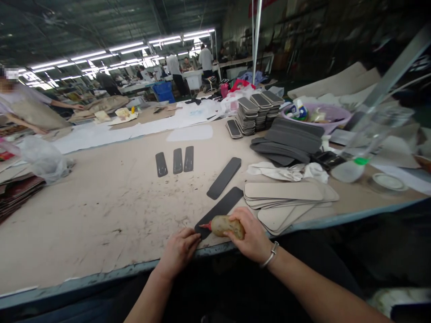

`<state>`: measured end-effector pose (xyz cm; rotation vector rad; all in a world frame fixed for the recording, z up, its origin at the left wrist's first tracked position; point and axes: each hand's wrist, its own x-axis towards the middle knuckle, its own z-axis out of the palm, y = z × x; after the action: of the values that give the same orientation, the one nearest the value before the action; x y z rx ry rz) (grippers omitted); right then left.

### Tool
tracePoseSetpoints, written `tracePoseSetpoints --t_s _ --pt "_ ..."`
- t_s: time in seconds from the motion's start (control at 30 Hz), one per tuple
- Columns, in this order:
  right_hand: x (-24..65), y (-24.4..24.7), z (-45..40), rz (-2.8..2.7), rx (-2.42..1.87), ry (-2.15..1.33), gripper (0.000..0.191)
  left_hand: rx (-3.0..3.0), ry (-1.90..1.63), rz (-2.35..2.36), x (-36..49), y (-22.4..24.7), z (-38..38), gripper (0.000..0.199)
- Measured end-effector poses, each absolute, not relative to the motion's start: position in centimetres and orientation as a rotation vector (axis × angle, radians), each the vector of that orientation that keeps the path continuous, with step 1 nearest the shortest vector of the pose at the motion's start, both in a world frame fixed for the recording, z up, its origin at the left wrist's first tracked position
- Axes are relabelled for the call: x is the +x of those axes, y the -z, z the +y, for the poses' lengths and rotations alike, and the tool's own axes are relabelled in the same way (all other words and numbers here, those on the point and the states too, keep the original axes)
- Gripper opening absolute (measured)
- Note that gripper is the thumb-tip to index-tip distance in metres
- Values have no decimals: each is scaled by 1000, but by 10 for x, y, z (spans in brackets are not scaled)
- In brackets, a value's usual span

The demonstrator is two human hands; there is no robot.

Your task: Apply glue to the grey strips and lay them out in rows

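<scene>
My right hand (pixel 247 231) is closed around a yellowish squeeze bottle (pixel 222 225) with a red nozzle. The bottle lies nearly level, its tip over the near end of a dark grey strip (pixel 220 206) with rounded corners. At that same end, my left hand (pixel 182 249) pinches the strip's edge near the table's front. A second dark strip (pixel 224 178) lies just beyond, apart from the first. Farther left, several short dark pieces (pixel 178 160) with a shiny outline lie on the table. Beside my right hand rests a stack of beige strips (pixel 283 192).
Stacked small dark pieces (pixel 259 110), a pile of dark sheets (pixel 289 139) and a purple basin (pixel 336 114) stand at the back right. White gloves (pixel 289 170) and a clear bottle with a green collar (pixel 350 169) lie nearer. A person (pixel 30 105) works at far left.
</scene>
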<state>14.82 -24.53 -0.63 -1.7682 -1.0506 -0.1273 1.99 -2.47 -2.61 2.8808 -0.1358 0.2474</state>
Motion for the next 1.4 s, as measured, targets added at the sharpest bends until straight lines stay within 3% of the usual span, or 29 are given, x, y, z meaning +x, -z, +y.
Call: tracePoseSetpoints --t_s 0.43,1.4 --pt "145 5 -245 -1162 -1774 62 38 2853 -205 -95 22 28 -25 23" --pt "213 10 -286 -671 -2090 537 31 2910 -425 -250 29 28 -22 23"
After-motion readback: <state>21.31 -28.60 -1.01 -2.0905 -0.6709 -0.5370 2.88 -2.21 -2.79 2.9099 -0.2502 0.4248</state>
